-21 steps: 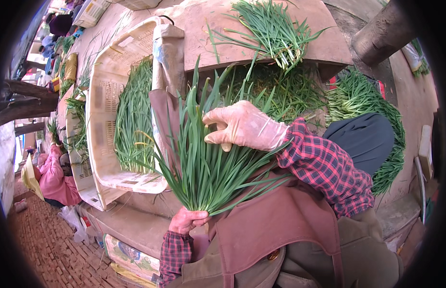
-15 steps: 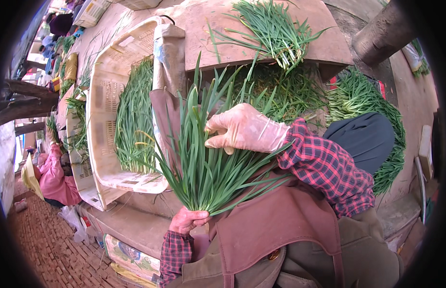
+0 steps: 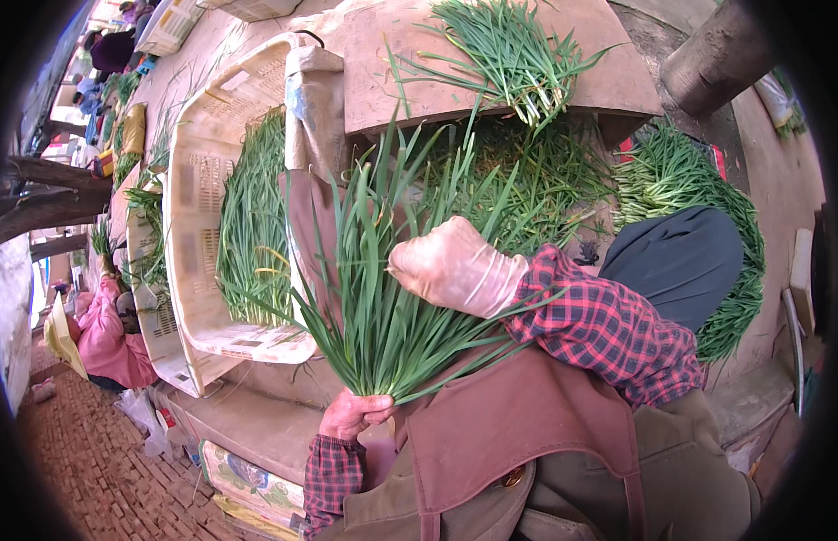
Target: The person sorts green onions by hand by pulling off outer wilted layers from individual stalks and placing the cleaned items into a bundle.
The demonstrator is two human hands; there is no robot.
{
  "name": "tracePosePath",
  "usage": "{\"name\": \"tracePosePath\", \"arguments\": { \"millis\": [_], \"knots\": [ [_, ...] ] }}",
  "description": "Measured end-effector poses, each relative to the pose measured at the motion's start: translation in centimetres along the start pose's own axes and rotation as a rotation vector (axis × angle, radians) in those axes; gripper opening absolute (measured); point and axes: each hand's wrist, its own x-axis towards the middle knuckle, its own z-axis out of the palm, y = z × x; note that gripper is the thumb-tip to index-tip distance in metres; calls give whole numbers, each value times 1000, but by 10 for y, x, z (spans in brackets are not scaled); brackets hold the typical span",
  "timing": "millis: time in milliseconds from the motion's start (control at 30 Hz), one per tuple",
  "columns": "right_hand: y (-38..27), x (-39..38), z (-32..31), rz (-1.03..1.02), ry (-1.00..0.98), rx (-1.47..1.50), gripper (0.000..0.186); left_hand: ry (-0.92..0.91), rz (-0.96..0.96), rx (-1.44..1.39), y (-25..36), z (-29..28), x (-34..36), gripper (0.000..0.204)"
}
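My bare left hand (image 3: 354, 414) is closed around the base of a bunch of garlic chives (image 3: 383, 338), whose long green leaves fan upward and outward over my lap. Over the right side of the fan is my right hand (image 3: 457, 267), in a thin, pale glove. It is closed, its knuckles turned up and its fingertips curled down against the leaves. Whatever those fingers hold, if anything, is hidden beneath the hand. Loose leaves (image 3: 545, 185) lie in a heap just beyond the bunch.
A white plastic crate (image 3: 192, 225) holding chives stands at the left. Ahead, a low board (image 3: 383, 54) bears another bundle of chives (image 3: 514, 59). More chives (image 3: 658, 180) are piled at the right, near a thick post (image 3: 717, 59). A person in pink (image 3: 112, 338) sits at far left.
My right hand has shifted slightly down and rolled over, its fingers going from a visible pinch to a curled fist. The leaves' tips have spread to the right. My left hand keeps its hold.
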Motion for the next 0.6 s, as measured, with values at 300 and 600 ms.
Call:
{"name": "tracePosePath", "arguments": {
  "millis": [300, 600],
  "knots": [
    [34, -32, -38, 345, 417, -376, 7, 43, 0, 42, -5, -6, -4, 31],
    [0, -18, -92, 404, 198, 186, 18, -37, -12, 4, -8, -19, -1, 34]
  ]
}}
